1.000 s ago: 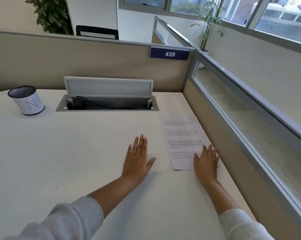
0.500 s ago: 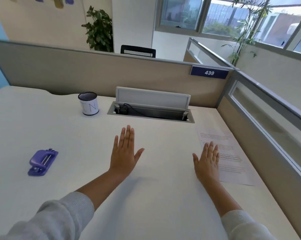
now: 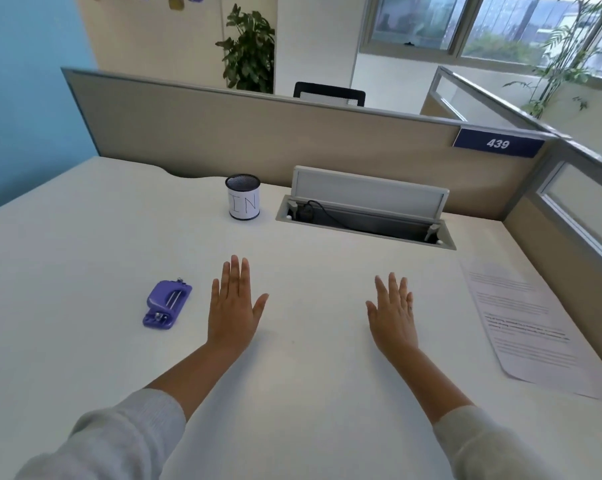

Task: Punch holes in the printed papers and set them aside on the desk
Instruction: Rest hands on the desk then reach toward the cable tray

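A printed paper (image 3: pixel 531 323) lies flat near the white desk's right edge. A purple hole punch (image 3: pixel 167 304) rests on the desk to the left. My left hand (image 3: pixel 233 306) lies flat and open, palm down, just right of the punch and apart from it. My right hand (image 3: pixel 393 313) is also flat and open on the desk, left of the paper and not touching it. Both hands hold nothing.
A mesh pen cup labelled "IN" (image 3: pixel 243 201) stands at the back. Beside it an open cable hatch (image 3: pixel 365 223) with its lid (image 3: pixel 369 188) up is sunk into the white desk (image 3: pixel 85 254). Beige partitions (image 3: pixel 258 140) wall the back and right sides.
The view has swung left, bringing the hole punch into sight. My right hand has come off the paper and now rests on bare desk left of it. The left hand stays flat.
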{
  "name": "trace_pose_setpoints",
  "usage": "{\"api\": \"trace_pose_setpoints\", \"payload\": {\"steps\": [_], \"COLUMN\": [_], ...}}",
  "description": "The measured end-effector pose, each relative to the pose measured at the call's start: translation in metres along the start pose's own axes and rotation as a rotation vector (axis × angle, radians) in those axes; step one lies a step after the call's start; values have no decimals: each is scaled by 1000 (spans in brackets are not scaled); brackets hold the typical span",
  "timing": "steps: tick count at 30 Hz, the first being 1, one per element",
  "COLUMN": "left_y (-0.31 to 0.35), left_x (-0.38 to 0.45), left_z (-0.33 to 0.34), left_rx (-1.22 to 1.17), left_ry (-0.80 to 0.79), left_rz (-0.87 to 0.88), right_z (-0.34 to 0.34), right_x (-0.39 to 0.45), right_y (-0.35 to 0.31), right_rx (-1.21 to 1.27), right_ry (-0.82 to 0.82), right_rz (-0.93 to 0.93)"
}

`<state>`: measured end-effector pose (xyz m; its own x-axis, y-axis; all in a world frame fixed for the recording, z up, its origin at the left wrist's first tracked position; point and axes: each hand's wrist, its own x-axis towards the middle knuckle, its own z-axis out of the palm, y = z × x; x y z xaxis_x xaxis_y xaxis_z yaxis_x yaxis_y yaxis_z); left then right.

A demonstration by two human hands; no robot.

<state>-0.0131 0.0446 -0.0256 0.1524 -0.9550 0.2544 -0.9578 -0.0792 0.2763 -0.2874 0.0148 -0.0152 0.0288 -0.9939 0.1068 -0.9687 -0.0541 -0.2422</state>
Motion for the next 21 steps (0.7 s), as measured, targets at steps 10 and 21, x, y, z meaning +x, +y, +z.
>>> {"api": "trace_pose_setpoints", "payload": {"steps": [10,21], "left_y": [-31,-29], "left_x": [-9,25], "left_z": [33,42], "left_rx": [104,92], "left_ry": [-179,-170], "left_rz": [-115,-145], "right_z": [47,44], "right_x": [-20,-31], "right_y": [-43,-55], "right_rx": [293,444], "right_ry": [-161,-172], "right_rz": [-148,-317]}}
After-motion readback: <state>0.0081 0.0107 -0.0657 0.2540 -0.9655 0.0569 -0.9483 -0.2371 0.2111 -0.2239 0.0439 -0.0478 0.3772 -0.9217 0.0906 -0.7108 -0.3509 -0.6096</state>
